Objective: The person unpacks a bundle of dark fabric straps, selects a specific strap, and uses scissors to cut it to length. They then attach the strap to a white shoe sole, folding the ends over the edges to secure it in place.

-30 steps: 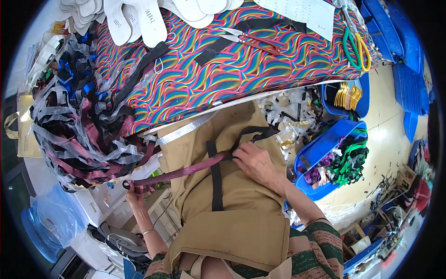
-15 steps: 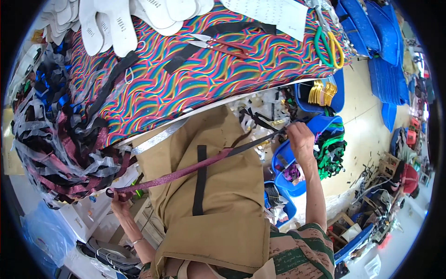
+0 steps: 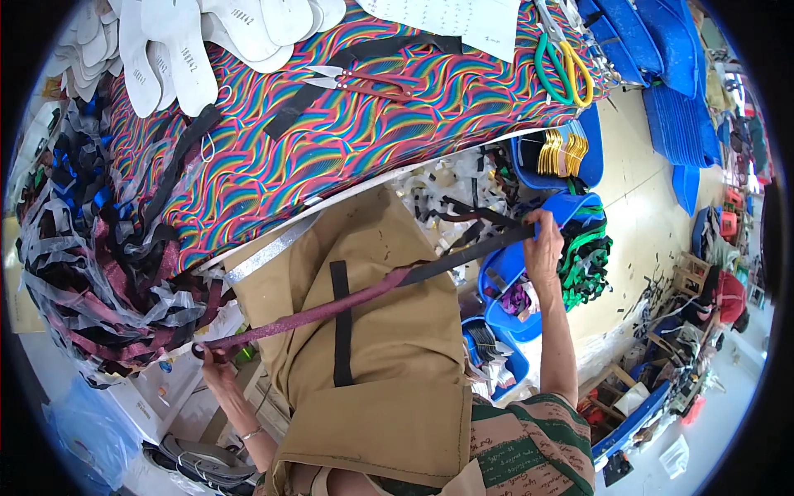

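A long ribbon strip [image 3: 331, 309], glittery maroon on one face and black on the other, stretches slantwise across my lap between both hands. My left hand [image 3: 219, 374] is closed on its lower end, where a small dark curl shows. Higher up at the right, my right hand [image 3: 544, 250] pinches the black end, and the strip is twisted near its middle. Below it lies a tan apron [image 3: 389, 413] with a short black band [image 3: 341, 322] on it. A tangled heap of maroon, black and clear strips [image 3: 116, 289] hangs at the left, close to my left hand.
On the rainbow-patterned table [image 3: 331, 157] lie red-handled snips [image 3: 364, 84], scissors with green and yellow handles [image 3: 566, 70], white sole-shaped pieces [image 3: 178, 66] and black strips. Blue bins [image 3: 504, 318] with trimmings stand at the right. A person in red [image 3: 729, 298] is farther off.
The right hand has moved slightly right and down, and more of the strip's black face shows. The left hand still grips the other end. The whole view has shifted a little.
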